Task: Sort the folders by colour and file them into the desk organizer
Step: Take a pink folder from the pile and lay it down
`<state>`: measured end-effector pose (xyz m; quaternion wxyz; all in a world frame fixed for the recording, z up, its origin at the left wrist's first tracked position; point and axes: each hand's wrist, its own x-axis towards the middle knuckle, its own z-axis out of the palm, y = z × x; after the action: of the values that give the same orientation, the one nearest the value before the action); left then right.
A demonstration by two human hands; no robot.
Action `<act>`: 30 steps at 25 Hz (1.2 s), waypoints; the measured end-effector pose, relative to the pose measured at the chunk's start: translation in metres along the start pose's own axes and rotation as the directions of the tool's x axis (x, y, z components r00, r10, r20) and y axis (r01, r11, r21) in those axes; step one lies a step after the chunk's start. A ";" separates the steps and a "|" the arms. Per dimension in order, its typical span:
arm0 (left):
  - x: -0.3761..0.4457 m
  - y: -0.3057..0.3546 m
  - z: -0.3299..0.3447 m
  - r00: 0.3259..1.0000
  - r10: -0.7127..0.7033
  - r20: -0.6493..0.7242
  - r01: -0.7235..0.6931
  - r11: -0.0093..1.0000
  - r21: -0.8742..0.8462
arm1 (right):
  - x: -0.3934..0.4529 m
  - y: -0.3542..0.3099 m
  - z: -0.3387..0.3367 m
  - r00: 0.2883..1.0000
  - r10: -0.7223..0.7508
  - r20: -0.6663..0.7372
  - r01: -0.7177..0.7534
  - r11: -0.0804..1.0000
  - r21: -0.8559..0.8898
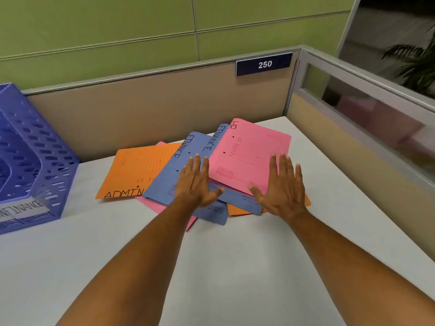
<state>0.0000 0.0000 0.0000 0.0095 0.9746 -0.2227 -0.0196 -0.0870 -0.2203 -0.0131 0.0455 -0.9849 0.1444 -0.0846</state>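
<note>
Folders: I see a loose fanned pile on the white desk [235,267]: pink HR folder [249,158] on top, two blue FINANCE folders [174,175] beneath, orange ADMIN folder [131,172] at the left edge.
Left hand [196,184]: flat, fingers straight, resting on the blue folders, gripping nothing.
Right hand [281,187]: flat, fingers spread, lying over the pink folder's near corner.
Organizer: blue perforated desk organizer [35,156], far left, well apart from the pile.

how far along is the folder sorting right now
Nothing looks filed yet. The pink HR folder, two blue Finance folders and the orange Admin folder lie mixed on the desk. Left hand and right hand lie flat over them. Organizer waits left.
</note>
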 end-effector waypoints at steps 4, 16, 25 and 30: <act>0.026 -0.002 0.008 0.991 -0.022 0.129 0.039 0.991 -0.128 | 0.004 0.008 0.026 0.999 0.000 0.054 -0.003 0.999 0.045; 0.091 0.002 0.023 0.976 -0.201 0.086 0.216 0.838 -0.500 | 0.012 0.011 0.069 0.992 0.040 0.119 -0.056 0.989 0.134; 0.098 -0.008 0.006 0.895 -0.371 0.245 0.417 0.507 -0.754 | 0.009 0.015 0.063 0.989 0.065 0.132 -0.084 0.986 0.143; 0.077 -0.010 -0.006 0.898 -0.376 0.228 0.389 0.437 -0.811 | 0.009 0.017 0.042 0.974 0.156 0.167 -0.195 0.946 0.257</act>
<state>0.0739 -0.0249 0.0031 0.4703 0.8716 0.0404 -0.1322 -0.0758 -0.2364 -0.0551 0.1981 -0.9559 0.2150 -0.0275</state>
